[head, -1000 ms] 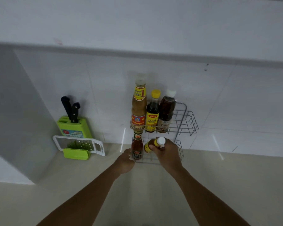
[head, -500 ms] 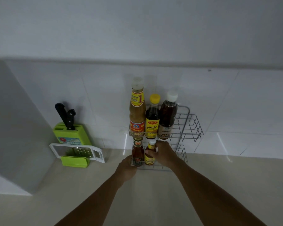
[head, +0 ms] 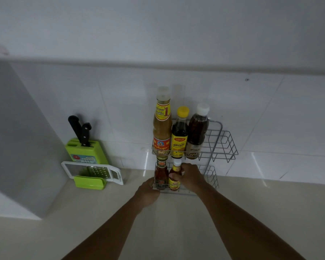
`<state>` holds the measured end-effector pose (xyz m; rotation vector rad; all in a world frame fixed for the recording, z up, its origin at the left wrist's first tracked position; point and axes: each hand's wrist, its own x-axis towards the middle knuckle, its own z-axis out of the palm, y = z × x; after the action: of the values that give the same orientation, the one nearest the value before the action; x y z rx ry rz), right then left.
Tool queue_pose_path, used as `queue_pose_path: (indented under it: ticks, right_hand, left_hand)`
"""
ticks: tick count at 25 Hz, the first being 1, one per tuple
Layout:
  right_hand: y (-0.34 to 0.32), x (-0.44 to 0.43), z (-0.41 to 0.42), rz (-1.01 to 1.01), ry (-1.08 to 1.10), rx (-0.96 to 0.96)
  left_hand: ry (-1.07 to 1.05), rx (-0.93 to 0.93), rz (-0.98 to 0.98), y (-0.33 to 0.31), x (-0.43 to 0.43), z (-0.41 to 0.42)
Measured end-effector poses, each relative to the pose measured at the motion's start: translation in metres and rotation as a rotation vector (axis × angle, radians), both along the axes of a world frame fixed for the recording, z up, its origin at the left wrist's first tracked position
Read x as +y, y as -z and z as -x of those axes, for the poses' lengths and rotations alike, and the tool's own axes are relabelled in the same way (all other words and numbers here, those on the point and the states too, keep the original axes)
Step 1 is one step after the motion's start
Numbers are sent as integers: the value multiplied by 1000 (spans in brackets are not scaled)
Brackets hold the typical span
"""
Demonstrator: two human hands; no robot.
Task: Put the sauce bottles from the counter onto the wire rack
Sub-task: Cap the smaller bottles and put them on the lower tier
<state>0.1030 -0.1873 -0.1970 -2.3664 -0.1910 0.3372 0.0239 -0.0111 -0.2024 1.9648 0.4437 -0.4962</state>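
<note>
Small bottle being seated on the lower shelf of the wire rack.

Nearest, low in the frame, two bare forearms reach up the pale, smooth counter point(head: 176, 231). The left hand point(head: 146, 192) curls around the lower-left corner of the wire rack point(head: 221, 145). The right hand point(head: 190, 177) is wrapped around the small white-capped bottle point(head: 174, 177), which stands upright, long axis vertical, on the lower shelf, just left of the palm and beside the small red sauce bottle point(head: 160, 174). Releasing looks like all that remains. Above, three taller glossy bottles point(head: 179, 134) fill the upper shelf's left side. At left-centre stand a green knife block point(head: 86, 150) and a grater point(head: 94, 172).
</note>
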Motion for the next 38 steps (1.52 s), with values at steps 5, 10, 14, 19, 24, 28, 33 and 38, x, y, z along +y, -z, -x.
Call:
queue_pose_path:
  ticks: [5, 10, 14, 19, 24, 28, 33, 38]
  right_hand:
    - [10, -16, 22, 62, 82, 55]
    - [17, -30, 96, 1, 69, -261]
    - [25, -39, 167, 127, -279, 201]
    - [63, -45, 237, 441, -479, 313]
    - [99, -52, 283, 354, -293, 57]
    - [100, -57, 294, 132, -183, 56]
    - [45, -51, 283, -228, -84, -1]
    - [-32, -62, 253, -211, -384, -140]
  left_hand:
    - [21, -28, -9, -11, 5, 12]
    - [244, -151, -138, -48, -3, 45]
    - [388, -124, -163, -69, -21, 91]
    - [391, -37, 35, -26, -31, 163]
    - [168, -73, 222, 74, -13, 226]
    - [96, -219, 109, 87, -31, 277]
    - [103, -338, 52, 76, -44, 268]
    - [192, -470, 25, 28, -48, 248]
